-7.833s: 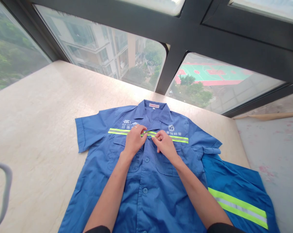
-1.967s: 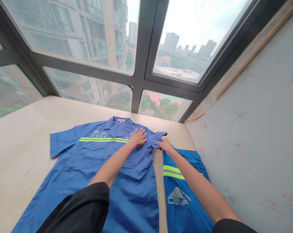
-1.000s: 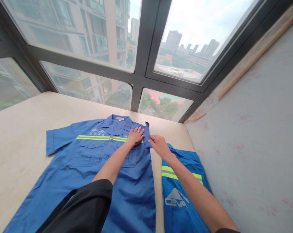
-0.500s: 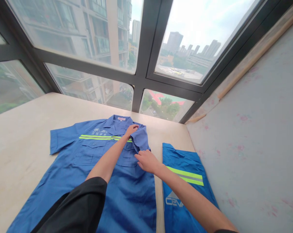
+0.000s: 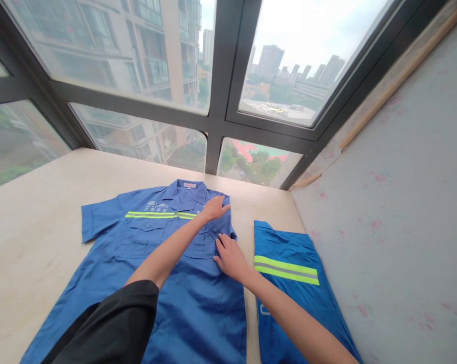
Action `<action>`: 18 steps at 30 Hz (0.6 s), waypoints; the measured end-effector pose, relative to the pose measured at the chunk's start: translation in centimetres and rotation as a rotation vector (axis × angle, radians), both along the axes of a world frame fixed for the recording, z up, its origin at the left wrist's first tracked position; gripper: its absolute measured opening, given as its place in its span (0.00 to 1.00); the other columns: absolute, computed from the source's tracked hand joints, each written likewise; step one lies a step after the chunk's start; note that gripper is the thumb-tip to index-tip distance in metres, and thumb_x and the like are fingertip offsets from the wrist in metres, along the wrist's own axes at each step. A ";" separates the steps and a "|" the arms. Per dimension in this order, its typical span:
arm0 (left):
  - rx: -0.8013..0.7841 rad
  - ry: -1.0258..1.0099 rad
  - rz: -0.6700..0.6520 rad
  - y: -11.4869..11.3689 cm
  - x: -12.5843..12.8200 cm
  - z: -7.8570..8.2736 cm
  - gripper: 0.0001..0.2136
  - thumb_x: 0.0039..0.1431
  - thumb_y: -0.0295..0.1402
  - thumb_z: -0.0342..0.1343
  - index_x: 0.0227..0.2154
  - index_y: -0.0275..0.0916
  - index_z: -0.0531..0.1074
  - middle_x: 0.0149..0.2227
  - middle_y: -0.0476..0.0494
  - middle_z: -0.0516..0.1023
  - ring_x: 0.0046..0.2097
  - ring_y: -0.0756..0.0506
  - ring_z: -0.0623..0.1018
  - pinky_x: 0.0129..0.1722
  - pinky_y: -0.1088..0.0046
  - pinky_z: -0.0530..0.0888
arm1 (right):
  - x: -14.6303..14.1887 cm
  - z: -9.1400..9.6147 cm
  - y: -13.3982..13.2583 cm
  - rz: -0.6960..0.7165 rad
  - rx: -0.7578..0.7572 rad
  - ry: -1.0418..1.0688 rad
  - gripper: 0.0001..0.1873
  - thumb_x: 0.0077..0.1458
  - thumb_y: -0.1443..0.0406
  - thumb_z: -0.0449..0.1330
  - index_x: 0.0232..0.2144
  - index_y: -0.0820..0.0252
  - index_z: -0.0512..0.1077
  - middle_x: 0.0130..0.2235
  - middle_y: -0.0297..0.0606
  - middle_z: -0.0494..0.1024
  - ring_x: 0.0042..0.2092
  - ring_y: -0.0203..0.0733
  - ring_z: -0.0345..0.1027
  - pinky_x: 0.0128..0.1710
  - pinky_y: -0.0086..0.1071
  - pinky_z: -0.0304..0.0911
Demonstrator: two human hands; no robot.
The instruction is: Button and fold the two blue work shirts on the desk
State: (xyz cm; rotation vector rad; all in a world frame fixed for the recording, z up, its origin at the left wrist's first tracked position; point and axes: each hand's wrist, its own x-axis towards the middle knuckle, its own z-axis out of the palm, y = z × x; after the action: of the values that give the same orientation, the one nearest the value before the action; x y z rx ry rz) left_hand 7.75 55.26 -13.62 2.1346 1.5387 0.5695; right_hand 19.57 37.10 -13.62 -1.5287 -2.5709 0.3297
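Observation:
A blue short-sleeved work shirt (image 5: 152, 258) lies front up, its collar towards the window and a yellow-green stripe across the chest. Its left-side sleeve is spread outward, while the right-side sleeve is folded inward over the chest. My left hand (image 5: 215, 208) rests on that folded sleeve near the shoulder, fingers stretched out. Lower down, my right hand (image 5: 230, 255) lies on the shirt's right edge beside the chest pocket, fingers spread. Part of the stripe and the right pocket are covered by the sleeve and my left arm.
A second blue garment (image 5: 289, 253), folded, with a yellow-green and grey stripe, lies to the right by the papered wall (image 5: 395, 227). Both garments are on a pale ledge (image 5: 42, 227) below a dark-framed window (image 5: 217, 116).
The lifted right-side sleeve has come down flat onto the chest. My left hand has gone from gripping near the shoulder to lying outstretched on it, slightly further right.

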 end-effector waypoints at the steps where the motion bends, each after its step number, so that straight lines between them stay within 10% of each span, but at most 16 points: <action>1: -0.003 0.036 0.013 -0.1 0.6 -0.1 0.23 0.60 0.44 0.55 0.53 0.34 0.68 0.57 0.31 0.71 0.59 0.37 0.70 0.58 0.63 0.65 | 0.0 -0.1 -0.3 0.006 0.009 0.015 0.28 0.59 0.64 0.59 0.59 0.71 0.64 0.63 0.57 0.62 0.65 0.56 0.53 0.63 0.48 0.54; 9: -0.071 0.134 0.118 3.0 3.3 0.0 0.26 0.58 0.52 0.54 0.48 0.34 0.71 0.47 0.31 0.77 0.51 0.37 0.76 0.49 0.64 0.70 | -0.1 0.4 0.0 -0.106 0.154 0.177 0.26 0.59 0.70 0.52 0.59 0.66 0.66 0.65 0.51 0.59 0.66 0.52 0.51 0.64 0.47 0.52; 18: -0.166 0.172 0.216 5.5 2.0 -1.1 0.13 0.60 0.33 0.50 0.41 0.37 0.76 0.43 0.35 0.80 0.45 0.41 0.79 0.42 0.69 0.72 | 0.8 -2.7 -0.2 -0.273 0.072 0.068 0.32 0.61 0.65 0.51 0.65 0.73 0.56 0.68 0.56 0.52 0.68 0.59 0.46 0.63 0.52 0.52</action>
State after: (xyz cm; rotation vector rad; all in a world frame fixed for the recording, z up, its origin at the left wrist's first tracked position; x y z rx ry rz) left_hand 9.77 60.76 -14.75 1.9483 1.8568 0.3200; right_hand 20.33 36.86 -16.35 -1.7794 -2.2583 0.2495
